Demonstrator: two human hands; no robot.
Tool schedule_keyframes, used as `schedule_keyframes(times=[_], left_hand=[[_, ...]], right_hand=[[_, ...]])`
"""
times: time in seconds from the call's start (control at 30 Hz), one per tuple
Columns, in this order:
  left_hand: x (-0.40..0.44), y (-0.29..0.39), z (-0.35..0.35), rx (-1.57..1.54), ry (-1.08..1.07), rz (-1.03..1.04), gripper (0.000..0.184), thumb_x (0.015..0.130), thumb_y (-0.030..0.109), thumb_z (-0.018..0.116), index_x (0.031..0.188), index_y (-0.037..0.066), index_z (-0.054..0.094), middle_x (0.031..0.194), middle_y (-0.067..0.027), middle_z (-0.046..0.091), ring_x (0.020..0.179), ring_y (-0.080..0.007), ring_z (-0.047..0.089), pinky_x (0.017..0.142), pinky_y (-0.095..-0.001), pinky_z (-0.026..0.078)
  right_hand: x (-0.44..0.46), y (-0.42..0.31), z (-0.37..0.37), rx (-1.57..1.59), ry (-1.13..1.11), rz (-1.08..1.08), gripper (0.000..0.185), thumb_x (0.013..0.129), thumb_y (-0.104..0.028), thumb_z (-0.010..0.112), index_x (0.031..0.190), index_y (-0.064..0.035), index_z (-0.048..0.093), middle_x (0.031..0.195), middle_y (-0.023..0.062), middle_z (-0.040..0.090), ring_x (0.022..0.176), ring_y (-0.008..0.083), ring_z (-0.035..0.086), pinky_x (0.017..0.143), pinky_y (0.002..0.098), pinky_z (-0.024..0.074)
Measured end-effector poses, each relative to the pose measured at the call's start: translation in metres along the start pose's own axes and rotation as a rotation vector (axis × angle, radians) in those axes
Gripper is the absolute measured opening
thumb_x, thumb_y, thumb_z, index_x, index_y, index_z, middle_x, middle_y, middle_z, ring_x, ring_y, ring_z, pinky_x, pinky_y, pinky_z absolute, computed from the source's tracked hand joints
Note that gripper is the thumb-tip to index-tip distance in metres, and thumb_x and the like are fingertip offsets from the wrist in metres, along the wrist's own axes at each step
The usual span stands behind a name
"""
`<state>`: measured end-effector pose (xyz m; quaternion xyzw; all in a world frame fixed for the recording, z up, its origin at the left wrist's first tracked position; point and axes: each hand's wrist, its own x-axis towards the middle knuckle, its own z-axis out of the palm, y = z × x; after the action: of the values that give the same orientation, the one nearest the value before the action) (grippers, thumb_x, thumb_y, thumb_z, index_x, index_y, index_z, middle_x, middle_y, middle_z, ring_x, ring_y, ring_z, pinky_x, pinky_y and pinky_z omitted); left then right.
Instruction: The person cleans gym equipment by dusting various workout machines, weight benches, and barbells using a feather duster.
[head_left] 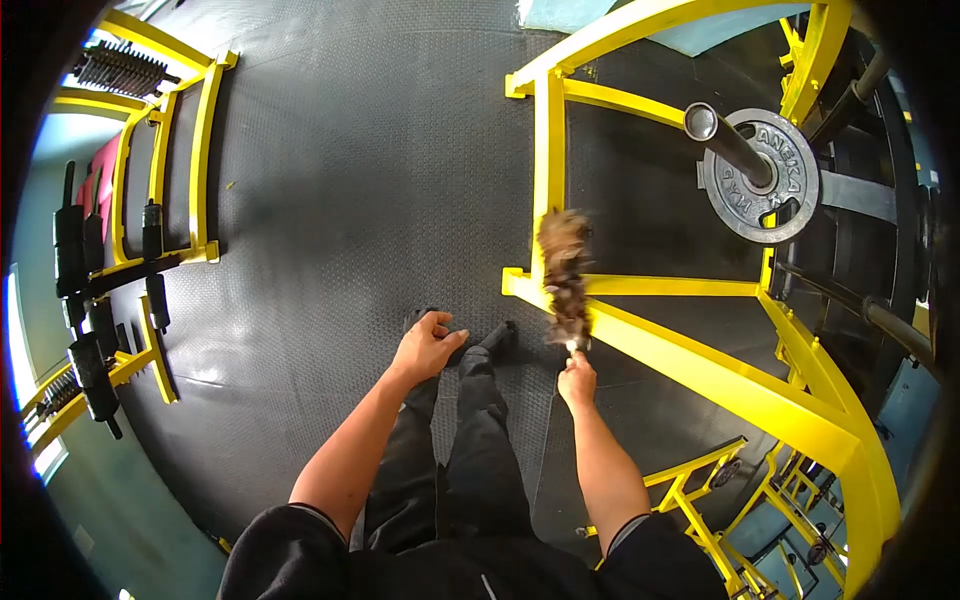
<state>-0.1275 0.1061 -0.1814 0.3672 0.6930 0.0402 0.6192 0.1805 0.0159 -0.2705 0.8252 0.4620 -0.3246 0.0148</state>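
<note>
My right hand [577, 382] is closed around the handle of a brown feather duster [568, 285]. The duster's fluffy head points away from me and is a little blurred. It lies over the corner of a yellow steel frame [690, 362]; whether it touches the bars I cannot tell. In front of my body, above my legs, hangs my left hand [428, 345], with nothing in it and its thumb apart from loosely bent fingers.
On the frame's bar at the right sits a round grey weight plate [762, 176]. Another yellow machine with black padded rollers [88, 365] stands at the left. Black textured rubber matting [350, 150] covers the floor. More yellow equipment [690, 500] is at lower right.
</note>
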Motion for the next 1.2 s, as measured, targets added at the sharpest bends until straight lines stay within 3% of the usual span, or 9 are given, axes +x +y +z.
schedule_keyframes(times=[0.2,0.4,0.53,0.6,0.67,0.87,1.0,1.1,1.2], left_hand=[[-0.008,0.003,0.015,0.018,-0.032,-0.007,0.056,0.082,0.037,0.062,0.122,0.001,0.049,0.108,-0.0165,0.06,0.099,-0.027,0.059,0.085,-0.036,0.047],[-0.01,0.0,0.029,0.022,-0.024,-0.017,0.055,0.081,0.037,0.063,0.12,-0.001,0.051,0.105,-0.016,0.061,0.096,-0.0256,0.059,0.083,-0.0341,0.047],[-0.013,-0.005,0.03,-0.015,-0.044,-0.002,0.059,0.077,0.04,0.065,0.12,0.001,0.051,0.106,-0.0162,0.061,0.099,-0.0268,0.059,0.087,-0.0356,0.046],[-0.016,-0.009,0.03,-0.017,-0.026,0.075,0.059,0.077,0.04,0.065,0.119,0.0,0.052,0.105,-0.0161,0.062,0.097,-0.0263,0.06,0.085,-0.0353,0.046],[-0.03,0.006,0.021,-0.053,-0.057,0.102,0.059,0.077,0.039,0.065,0.118,0.0,0.052,0.104,-0.0165,0.062,0.097,-0.0261,0.06,0.084,-0.0349,0.046],[-0.058,0.026,-0.007,-0.061,0.005,0.301,0.055,0.077,0.034,0.066,0.117,-0.002,0.053,0.101,-0.0181,0.063,0.093,-0.0254,0.062,0.081,-0.0336,0.048],[-0.084,0.052,-0.037,-0.127,0.014,0.404,0.055,0.077,0.031,0.068,0.115,-0.005,0.052,0.099,-0.019,0.064,0.092,-0.0239,0.062,0.08,-0.0323,0.049],[-0.1,0.073,-0.053,-0.037,0.029,0.516,0.055,0.077,0.032,0.068,0.115,-0.004,0.053,0.099,-0.0189,0.064,0.093,-0.025,0.063,0.081,-0.0331,0.049],[-0.101,0.095,-0.056,0.073,-0.023,0.603,0.055,0.077,0.035,0.068,0.116,-0.001,0.053,0.104,-0.0203,0.062,0.096,-0.0275,0.062,0.084,-0.0339,0.048]], right_hand=[[-0.003,0.001,-0.009,-0.086,-0.071,0.016,0.02,0.085,-0.01,0.048,0.1,-0.0016,0.059,0.09,0.0252,0.062,0.088,0.0412,0.059,0.075,0.0455,0.0479],[-0.028,-0.002,0.035,0.122,-0.105,0.124,0.015,0.071,-0.005,0.049,0.08,-0.0002,0.06,0.074,0.0224,0.061,0.075,0.0403,0.06,0.067,0.0448,0.0468],[-0.087,-0.022,0.066,0.367,-0.177,0.283,0.014,0.075,-0.009,0.051,0.073,-0.0009,0.061,0.072,0.0228,0.061,0.07,0.0389,0.06,0.062,0.0451,0.0457],[-0.114,-0.023,0.047,0.236,-0.282,-0.099,0.017,0.079,-0.016,0.053,0.077,-0.0023,0.062,0.076,0.0228,0.061,0.075,0.041,0.059,0.064,0.0452,0.046],[-0.13,-0.029,0.021,0.133,-0.447,-0.136,0.014,0.082,-0.016,0.054,0.086,-0.0073,0.064,0.079,0.02,0.061,0.076,0.0383,0.06,0.061,0.0407,0.0454],[-0.144,-0.053,-0.059,0.195,0.076,-0.303,0.018,0.085,-0.019,0.057,0.087,-0.0015,0.06,0.07,0.0176,0.061,0.066,0.0311,0.06,0.057,0.0375,0.0442],[-0.16,-0.072,-0.125,0.387,0.53,-0.144,0.026,0.088,-0.025,0.057,0.088,0.0004,0.06,0.068,0.0136,0.061,0.064,0.0224,0.062,0.055,0.0345,0.0439],[-0.16,-0.085,-0.161,0.412,0.629,-0.115,0.025,0.088,-0.023,0.055,0.096,0.0003,0.06,0.077,0.0168,0.063,0.072,0.0272,0.063,0.061,0.0365,0.046],[-0.146,-0.104,-0.191,0.487,0.681,0.09,0.033,0.089,-0.015,0.049,0.117,-0.0004,0.053,0.106,0.0255,0.058,0.099,0.0396,0.057,0.083,0.042,0.0456]])
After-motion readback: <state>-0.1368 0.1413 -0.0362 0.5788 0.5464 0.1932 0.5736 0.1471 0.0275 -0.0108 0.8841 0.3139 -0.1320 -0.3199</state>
